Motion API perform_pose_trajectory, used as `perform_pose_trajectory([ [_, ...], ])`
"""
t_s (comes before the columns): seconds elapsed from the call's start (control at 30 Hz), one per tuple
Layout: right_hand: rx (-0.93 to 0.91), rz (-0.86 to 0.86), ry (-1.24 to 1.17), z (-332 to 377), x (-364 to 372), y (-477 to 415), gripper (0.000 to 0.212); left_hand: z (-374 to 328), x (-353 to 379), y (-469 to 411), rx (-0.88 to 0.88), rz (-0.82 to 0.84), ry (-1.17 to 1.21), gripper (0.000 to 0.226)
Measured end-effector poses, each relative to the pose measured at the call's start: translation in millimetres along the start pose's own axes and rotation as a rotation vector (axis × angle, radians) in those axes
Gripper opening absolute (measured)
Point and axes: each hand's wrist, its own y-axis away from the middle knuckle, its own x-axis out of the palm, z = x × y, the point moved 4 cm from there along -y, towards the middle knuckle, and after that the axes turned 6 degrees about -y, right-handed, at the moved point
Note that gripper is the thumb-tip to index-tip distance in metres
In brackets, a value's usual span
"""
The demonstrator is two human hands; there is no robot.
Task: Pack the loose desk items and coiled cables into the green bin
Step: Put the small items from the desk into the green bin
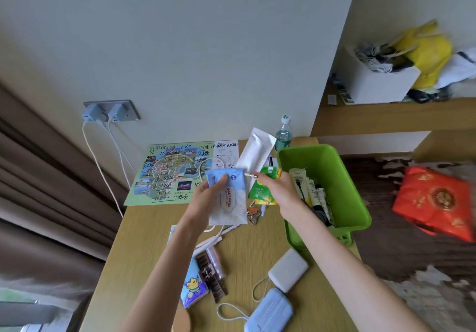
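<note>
The desk [144,228] is the biggest thing, and it still has lots of loose stuff on it. The green bin [345,184] sits at the desk's right edge, close to the drop to the floor, so a hard push could be risky. Its top is open. Some packets and a black cable [311,195] lie along its left side, and the right side shows bare green, so there is room to drop more in. A big map [170,174] lies flat at the far side by the wall.

Both hands are held up over the middle of the desk. The left hand [206,197] grips a pack of wipes [229,197], thumb on the front. The right hand [277,187] is closed around a green packet [260,190], and a small silver tip [249,175] pokes out to the left of it. What that tip belongs to is not clear. The right hand is just beside the bin's left wall, so it probably only has to lift over the rim and let go.

Near the person lie a white power bank [288,269], blue masks [270,313] and a brown hair clip [211,280]. Keys [253,214] lie under the hands. These likely get packed later.
</note>
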Motion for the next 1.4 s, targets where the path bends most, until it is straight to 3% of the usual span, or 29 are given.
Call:
perform_pose_trajectory([
  [0.33, -0.151, -0.083, 0.274, 13.2, -38.0, -4.7, 0.025, 1.3, 17.8, -20.5, -0.112, -0.031, 0.211, 0.028],
  [0.43, -0.192, -0.128, 0.315, 27.4, -54.8, -8.4, 0.024, 9.1, 9.0, -27.6, -0.134, -0.170, 0.058, 0.019],
  [0.53, -0.194, -0.174, 0.329, 43.1, -75.5, -13.8, 0.024, 15.9, 1.7, -34.1, -0.118, -0.305, -0.284, 0.018],
  [0.63, -0.178, -0.199, 0.308, 57.8, -100.3, -19.5, 0.018, 19.1, 6.6, -42.4, -0.058, -0.292, -0.495, 0.020],
  [0.73, -0.174, -0.219, 0.359, 72.6, -126.0, -27.2, 0.022, 14.3, 17.6, -49.8, -0.015, -0.279, -0.535, 0.018],
  [0.9, -0.102, -0.256, 0.553, 82.0, -162.2, -48.4, 0.047, 0.8, 50.3, -61.2, 0.068, -0.222, -0.461, 0.022],
  [1.1, 0.128, -0.120, 0.901, 35.3, -164.3, -74.3, 0.042, -1.5, 86.9, -72.6, 0.132, -0.222, -0.475, 0.027],
  [1.17, 0.115, -0.063, 1.065, 15.6, -156.8, -76.9, 0.031, 2.1, 94.0, -77.6, 0.138, -0.227, -0.524, 0.031],
  [1.27, 0.038, -0.122, 1.168, 0.5, -151.8, -77.2, 0.056, 6.7, 104.0, -84.7, 0.164, -0.224, -0.648, 0.038],
  [1.4, -0.026, -0.159, 1.261, -3.3, -153.3, -77.2, 0.066, 2.6, 124.5, -90.1, 0.225, -0.288, -0.774, 0.034],
])
